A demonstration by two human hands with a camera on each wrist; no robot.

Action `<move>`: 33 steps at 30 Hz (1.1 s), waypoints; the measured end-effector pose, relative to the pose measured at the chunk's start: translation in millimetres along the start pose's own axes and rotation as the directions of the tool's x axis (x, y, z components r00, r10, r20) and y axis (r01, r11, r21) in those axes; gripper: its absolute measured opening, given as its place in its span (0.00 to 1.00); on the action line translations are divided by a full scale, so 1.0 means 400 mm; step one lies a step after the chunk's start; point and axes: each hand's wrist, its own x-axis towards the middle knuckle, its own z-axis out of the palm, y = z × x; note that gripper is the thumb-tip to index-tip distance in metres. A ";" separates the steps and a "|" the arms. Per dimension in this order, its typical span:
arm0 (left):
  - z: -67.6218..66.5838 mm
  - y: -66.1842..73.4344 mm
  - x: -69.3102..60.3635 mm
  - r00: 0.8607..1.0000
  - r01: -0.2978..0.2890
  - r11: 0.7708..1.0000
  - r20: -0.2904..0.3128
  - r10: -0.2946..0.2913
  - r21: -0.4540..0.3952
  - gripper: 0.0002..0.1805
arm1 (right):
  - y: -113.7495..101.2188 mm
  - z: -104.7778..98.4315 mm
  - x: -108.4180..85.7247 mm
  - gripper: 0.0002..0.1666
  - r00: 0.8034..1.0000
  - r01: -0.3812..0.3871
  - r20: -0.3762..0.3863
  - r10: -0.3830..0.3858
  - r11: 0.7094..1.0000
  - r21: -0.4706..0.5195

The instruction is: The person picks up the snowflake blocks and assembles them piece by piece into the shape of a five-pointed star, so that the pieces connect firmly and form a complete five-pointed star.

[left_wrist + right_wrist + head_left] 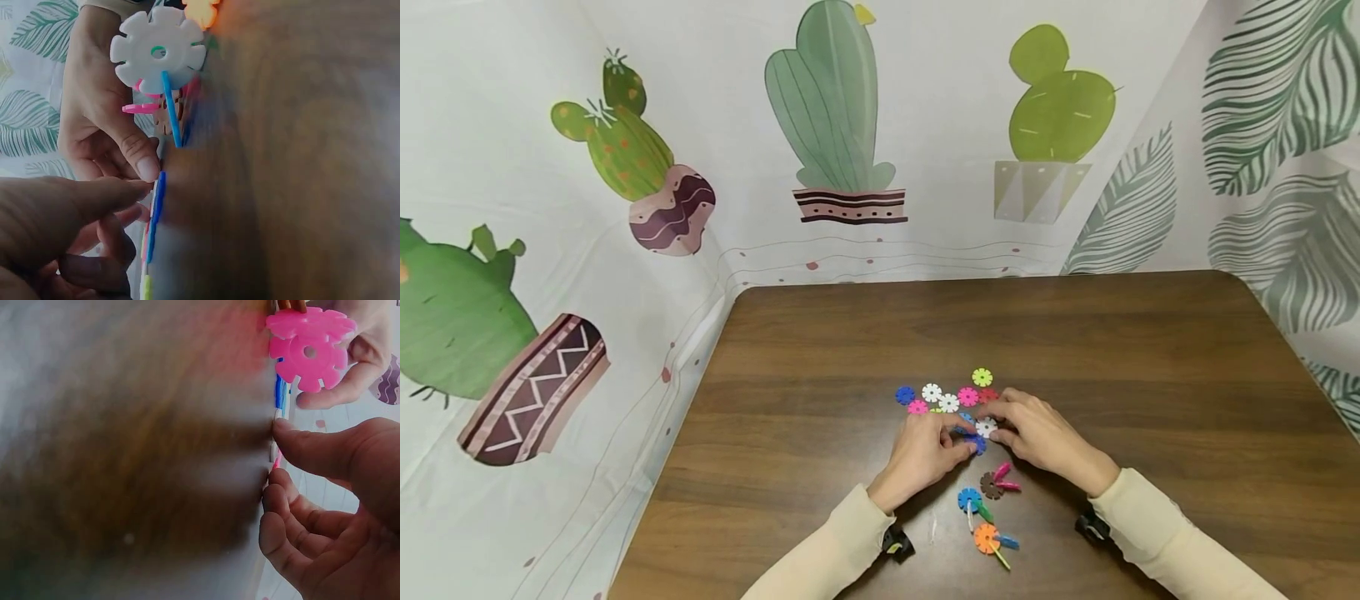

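Notched plastic discs lie between the two hands on the brown table. My left hand [921, 457] pinches the edge of a dark blue disc [978, 445] with thumb and index finger. From the other side, my right hand [1042, 429] holds a white disc [987, 428] between thumb and fingers, right beside the dark blue one. A lighter blue disc [966, 418] is partly hidden under the left fingers. The left wrist view shows the blue disc [159, 197] edge-on, flat on the table, close to both thumbs.
Loose discs in white, pink, red, blue and yellow-green [982, 377] lie beyond the hands. Nearer the person are three joined groups: a brown disc [991, 486] with pink ones, a blue disc [969, 499] with white and green, and an orange disc [986, 538] with blue and yellow-green.
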 end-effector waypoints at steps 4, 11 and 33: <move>0.006 0.000 0.009 0.999 0.010 0.999 0.037 -0.011 0.050 0.14 | 0.001 0.000 -0.001 0.17 1.000 -0.026 0.012 0.026 1.000 0.006; 0.008 0.004 0.012 0.998 -0.035 0.996 0.057 0.030 0.086 0.15 | -0.004 -0.003 -0.003 0.16 0.998 -0.066 0.011 0.065 0.997 0.039; -0.135 0.056 0.011 0.993 -0.093 0.933 -0.096 0.064 -0.348 0.07 | -0.070 -0.106 -0.021 0.12 0.922 0.047 -0.385 0.034 0.979 0.199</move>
